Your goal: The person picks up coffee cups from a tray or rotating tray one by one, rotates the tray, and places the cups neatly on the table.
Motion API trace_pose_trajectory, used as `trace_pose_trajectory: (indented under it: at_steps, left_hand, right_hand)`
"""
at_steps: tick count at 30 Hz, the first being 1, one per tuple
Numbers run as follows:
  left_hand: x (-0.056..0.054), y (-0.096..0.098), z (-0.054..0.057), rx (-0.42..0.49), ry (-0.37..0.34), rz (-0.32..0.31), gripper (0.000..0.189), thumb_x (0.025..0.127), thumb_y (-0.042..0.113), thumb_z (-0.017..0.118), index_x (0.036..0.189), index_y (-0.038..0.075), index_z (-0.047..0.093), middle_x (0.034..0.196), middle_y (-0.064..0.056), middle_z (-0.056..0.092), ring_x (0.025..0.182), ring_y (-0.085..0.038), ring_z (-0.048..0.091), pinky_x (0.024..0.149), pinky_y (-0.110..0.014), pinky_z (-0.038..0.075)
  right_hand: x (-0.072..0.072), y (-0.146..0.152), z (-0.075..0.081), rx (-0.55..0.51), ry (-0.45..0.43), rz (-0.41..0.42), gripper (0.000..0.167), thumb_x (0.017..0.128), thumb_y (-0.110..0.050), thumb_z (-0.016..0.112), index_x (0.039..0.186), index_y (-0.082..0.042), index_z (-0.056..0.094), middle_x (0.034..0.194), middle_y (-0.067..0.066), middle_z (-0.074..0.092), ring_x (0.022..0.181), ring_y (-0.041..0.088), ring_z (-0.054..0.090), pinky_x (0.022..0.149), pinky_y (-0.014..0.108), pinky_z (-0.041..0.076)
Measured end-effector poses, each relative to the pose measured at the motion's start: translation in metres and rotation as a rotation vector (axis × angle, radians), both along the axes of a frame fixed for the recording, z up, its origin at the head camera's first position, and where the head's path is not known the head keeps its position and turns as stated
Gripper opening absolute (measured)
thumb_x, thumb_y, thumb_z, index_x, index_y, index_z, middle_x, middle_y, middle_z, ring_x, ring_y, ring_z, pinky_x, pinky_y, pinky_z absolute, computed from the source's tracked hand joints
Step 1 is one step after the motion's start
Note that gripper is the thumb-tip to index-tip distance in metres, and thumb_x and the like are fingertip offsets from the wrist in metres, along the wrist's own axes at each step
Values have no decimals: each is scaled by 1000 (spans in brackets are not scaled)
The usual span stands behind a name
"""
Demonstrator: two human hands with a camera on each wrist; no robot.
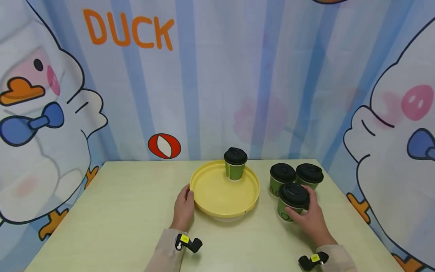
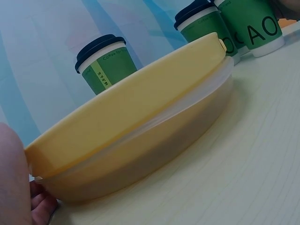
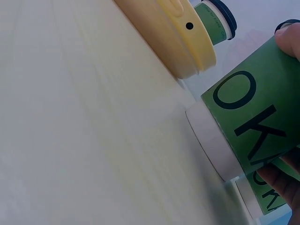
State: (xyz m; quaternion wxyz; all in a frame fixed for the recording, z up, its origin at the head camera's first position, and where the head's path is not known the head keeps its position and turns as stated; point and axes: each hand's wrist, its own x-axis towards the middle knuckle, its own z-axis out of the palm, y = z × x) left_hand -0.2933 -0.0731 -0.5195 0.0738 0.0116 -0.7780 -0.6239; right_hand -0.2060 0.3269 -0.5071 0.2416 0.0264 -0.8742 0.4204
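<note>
My left hand [image 1: 184, 208] holds the left edge of a round yellow tray [image 1: 221, 198], with its thumb at the rim and fingers against the side. In the left wrist view the tray shows a lower base [image 2: 154, 159] beneath a pale seam. A green paper coffee cup [image 1: 235, 170] with a black lid stands upright toward the tray's back right. To the right of the tray, my right hand [image 1: 312, 217] grips a second green coffee cup [image 1: 285, 209], thumb on the near side. Large black letters mark this cup [image 3: 253, 110] in the right wrist view.
Two more lidded coffee cups, one on the left [image 1: 276, 183] and one on the right [image 1: 308, 177], stand just behind the gripped cup. The pale table [image 1: 136, 196] ends at a blue striped curtain [image 1: 217, 83] with cartoon ducks.
</note>
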Motion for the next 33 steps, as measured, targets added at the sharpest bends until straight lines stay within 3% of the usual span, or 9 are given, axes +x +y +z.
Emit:
trace_pose_trajectory:
  at_steps: [8,14,16,18,21,25,28,33]
  left_hand:
    - [-1,-1,1,7,9,-1,48,109,22,40,154,5,40,156,-15,43,146,-31,36,120,-49,30]
    - [-4,-1,-1,4,-10,-3,50,109,24,40,155,5,39,157,-15,41,147,-30,34,120,-49,30]
    - [-3,0,-1,7,-12,-5,50,109,24,40,155,5,39,157,-15,41,147,-31,34,120,-49,30]
    - [-3,0,-1,10,-11,-2,50,109,25,40,154,5,39,156,-14,42,146,-30,35,120,-49,30]
    - [-3,0,-2,13,10,-4,49,109,23,40,154,4,40,155,-16,43,145,-31,36,119,-49,31]
    - [-5,-2,-3,9,21,-2,49,109,22,40,154,3,40,155,-16,43,145,-31,37,119,-49,32]
    - [-4,-3,-3,4,17,6,49,108,23,40,154,4,40,155,-16,43,144,-31,37,118,-49,32]
    - [-3,-1,-2,7,20,2,49,108,22,41,153,3,40,154,-17,44,144,-32,38,118,-50,32]
  right_hand:
    - [-2,-1,0,-1,8,-6,95,80,-17,86,154,-9,27,135,28,55,119,42,58,91,29,44]
    - [-1,-1,-2,-15,-1,-1,101,82,-17,85,158,-10,19,139,31,51,124,45,55,96,50,45]
    - [0,1,-3,-15,1,8,109,82,-18,85,161,-13,10,140,31,49,124,45,54,96,49,45]
    - [1,5,-3,-10,0,20,116,82,-18,85,162,-18,1,140,30,48,120,39,56,95,40,47]
    - [5,11,-2,-5,20,30,118,84,-14,84,162,-18,-5,136,25,47,116,13,51,87,24,43]
    - [10,21,2,-39,112,-8,93,92,-4,71,160,-10,7,133,18,47,108,-3,41,82,24,34]
    - [8,29,12,-87,188,-77,71,98,-1,60,157,-7,21,128,13,49,107,-1,43,82,19,33]
    - [-9,49,48,-49,270,-113,53,102,-9,57,150,-4,37,122,14,54,103,-6,46,82,15,35]
